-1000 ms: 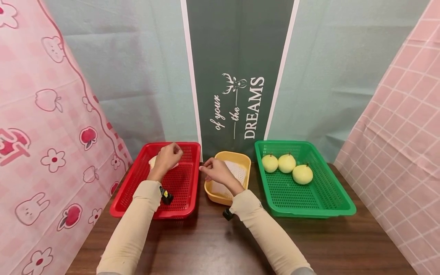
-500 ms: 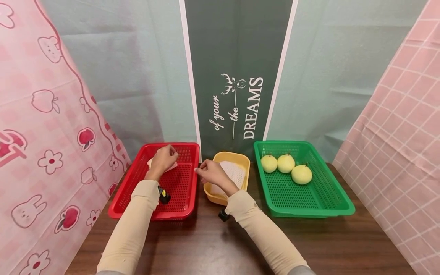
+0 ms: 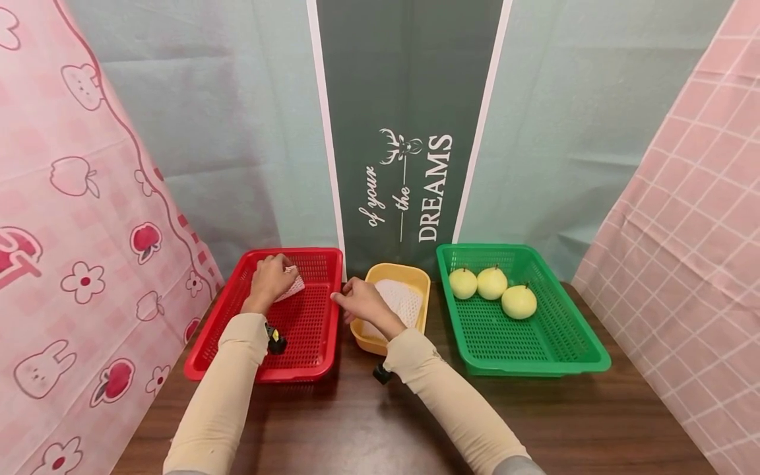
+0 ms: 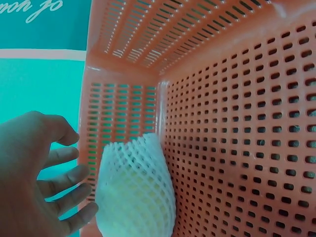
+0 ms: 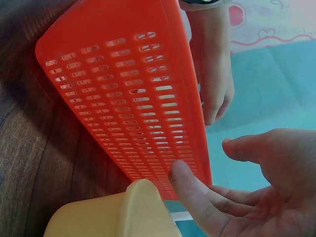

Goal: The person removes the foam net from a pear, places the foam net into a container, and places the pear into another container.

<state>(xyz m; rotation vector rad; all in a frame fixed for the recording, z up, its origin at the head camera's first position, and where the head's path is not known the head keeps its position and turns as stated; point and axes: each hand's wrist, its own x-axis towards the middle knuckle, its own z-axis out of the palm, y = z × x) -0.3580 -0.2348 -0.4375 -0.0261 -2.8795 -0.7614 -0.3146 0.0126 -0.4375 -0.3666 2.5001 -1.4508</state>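
Note:
Inside the red basket (image 3: pixel 297 336) lies a pale yellow fruit in a white foam net (image 4: pixel 136 190), seen up close in the left wrist view. My left hand (image 3: pixel 270 280) hovers over it, fingers loosely bent and holding nothing. The little finger comes right beside the net; whether they touch I cannot tell. In the head view the hand hides part of the foam net (image 3: pixel 293 285). My right hand (image 3: pixel 367 302) hangs between the red basket's right rim and the yellow basket (image 3: pixel 423 284), thumb and fingers apart, nothing in its grasp.
White foam nets (image 3: pixel 400 303) lie in the yellow basket. Several baskets stand in a row; the green basket (image 3: pixel 555 330) on the right holds yellow pears (image 3: pixel 491 283). They stand on a dark wooden table (image 3: pixel 356 422), with curtains behind and on both sides.
My left hand has moved left and slightly down, uncovering more of the netted fruit's foam. The right hand has drifted a little left towards the red rim. The head view has shifted slightly.

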